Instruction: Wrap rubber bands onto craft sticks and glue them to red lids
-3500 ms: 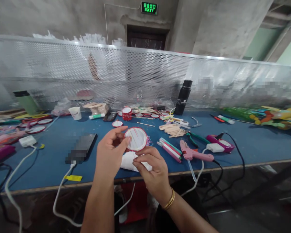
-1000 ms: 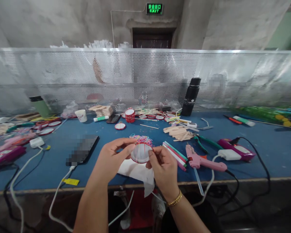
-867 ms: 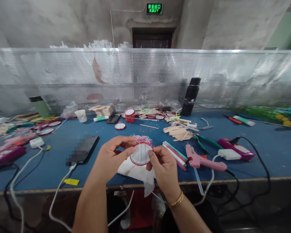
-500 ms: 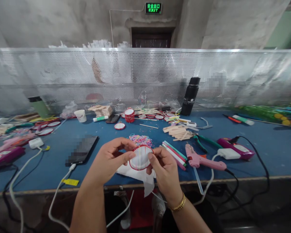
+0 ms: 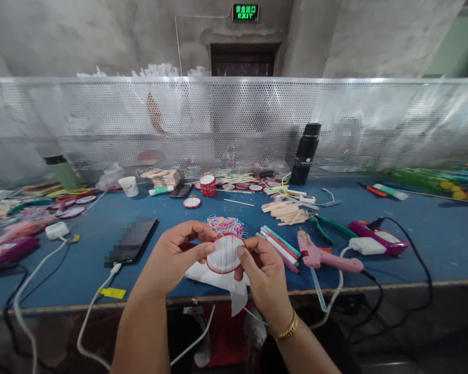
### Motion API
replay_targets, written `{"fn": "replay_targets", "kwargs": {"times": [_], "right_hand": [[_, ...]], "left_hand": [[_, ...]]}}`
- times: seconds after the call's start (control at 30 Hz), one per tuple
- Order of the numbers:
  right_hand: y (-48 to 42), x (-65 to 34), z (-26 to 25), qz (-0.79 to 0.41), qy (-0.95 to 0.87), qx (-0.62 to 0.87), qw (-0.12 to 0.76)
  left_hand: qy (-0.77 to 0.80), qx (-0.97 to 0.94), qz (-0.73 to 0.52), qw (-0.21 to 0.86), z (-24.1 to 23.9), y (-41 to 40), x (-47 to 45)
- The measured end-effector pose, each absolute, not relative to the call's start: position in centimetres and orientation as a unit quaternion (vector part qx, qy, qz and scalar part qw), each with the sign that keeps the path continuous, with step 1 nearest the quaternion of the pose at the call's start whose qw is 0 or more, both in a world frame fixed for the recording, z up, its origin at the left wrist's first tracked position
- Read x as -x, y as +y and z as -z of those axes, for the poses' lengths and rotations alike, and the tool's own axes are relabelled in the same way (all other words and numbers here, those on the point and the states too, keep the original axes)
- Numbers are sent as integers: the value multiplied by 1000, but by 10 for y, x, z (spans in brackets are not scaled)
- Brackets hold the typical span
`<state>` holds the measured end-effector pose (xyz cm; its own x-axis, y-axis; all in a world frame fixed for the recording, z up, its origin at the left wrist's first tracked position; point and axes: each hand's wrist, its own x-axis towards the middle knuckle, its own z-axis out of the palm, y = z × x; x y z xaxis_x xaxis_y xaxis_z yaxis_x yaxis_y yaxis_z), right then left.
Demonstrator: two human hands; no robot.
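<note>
My left hand (image 5: pixel 175 254) grips a small round white lid with a red rim (image 5: pixel 223 253) by its left edge, thumb across the front. Thin coloured rubber bands run across the lid's face. My right hand (image 5: pixel 262 272) pinches the lid's right edge with thumb and fingers, a gold bracelet on its wrist. Both hands hold the lid just above a white tissue (image 5: pixel 214 275) at the front edge of the blue table (image 5: pixel 81 254). A pile of coloured rubber bands (image 5: pixel 226 225) lies right behind the lid.
A pink glue gun (image 5: pixel 323 256) with its cable lies to the right, beside several glue sticks (image 5: pixel 280 241). A phone (image 5: pixel 131 240) on a white cable lies to the left. Wooden sticks (image 5: pixel 284 210), more red-rimmed lids (image 5: pixel 205 185), a black bottle (image 5: pixel 304 153) and a perforated metal screen (image 5: pixel 101 119) stand behind.
The lid has come lower and closer to me since the earliest frame. In the last second both hands kept their grip and sank slightly with it, the right fingers shifting along the rim.
</note>
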<state>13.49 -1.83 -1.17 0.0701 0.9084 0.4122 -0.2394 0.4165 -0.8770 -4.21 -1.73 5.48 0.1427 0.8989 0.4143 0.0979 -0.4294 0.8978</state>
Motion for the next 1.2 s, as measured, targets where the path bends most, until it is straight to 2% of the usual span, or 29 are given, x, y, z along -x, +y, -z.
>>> {"fn": "replay_targets", "kwargs": {"times": [0.33,0.57,0.8,1.2], "right_hand": [[-12,-136,11,-464,-494,340,652],[-9,-143,15,-478,-536,270,641],[-6,-154,21,-465,-621,249,580],[1,-150,25,-481,-598,257,587]], "left_hand": [[430,-688,-483,329,-49,-9,43],[495,-657,-477,311,-48,-4,40],[497,-643,-492,312,-47,-3,44],[488,-648,-474,343,-41,2,47]]}}
